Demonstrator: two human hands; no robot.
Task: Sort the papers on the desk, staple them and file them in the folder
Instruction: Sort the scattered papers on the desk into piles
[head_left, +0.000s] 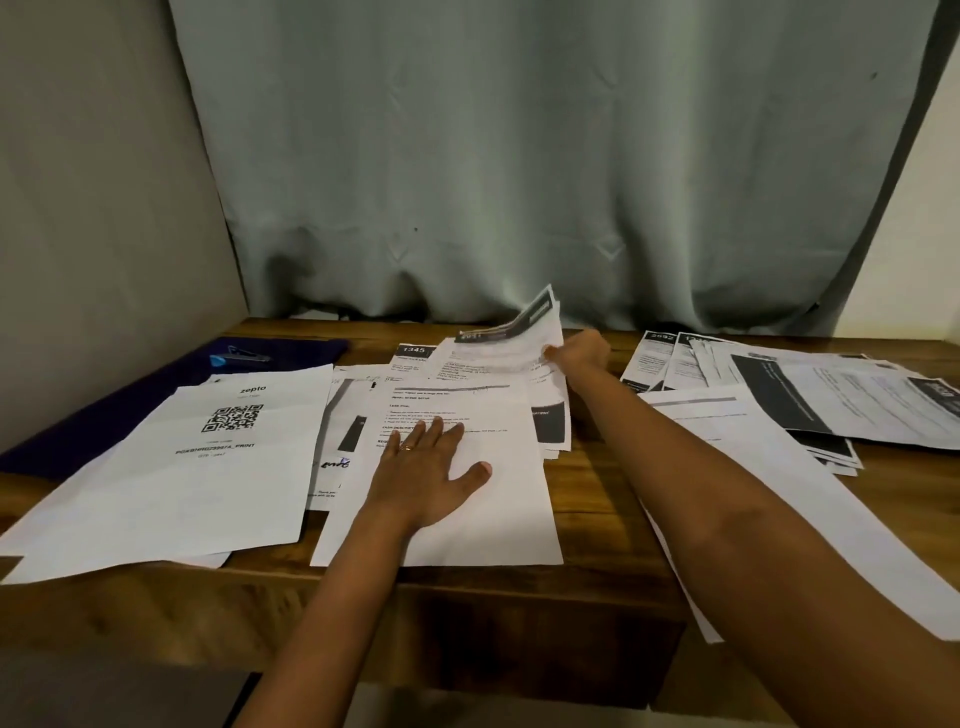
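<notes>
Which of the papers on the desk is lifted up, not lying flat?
The bundle with the dark header at the back centre, pinched by the right hand; its far end curls upward, the others lie flat.

The desk (597, 519) is brown wood-grain; the papers (498, 519) are white with black print and bars, one sheet (208, 483) bearing a black QR code; the folder (78, 431) is dark blue.

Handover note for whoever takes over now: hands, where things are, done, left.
Left hand flat on the middle pile.
Right hand pinches lifted sheets at that pile's far end.
Dark folder far left, what looks like a stapler on it; QR sheet overlaps the folder; loose papers fanned at right.
Done: sorting begun, nothing visibly stapled.
Left: finish sorting, staple, file in folder.
</notes>
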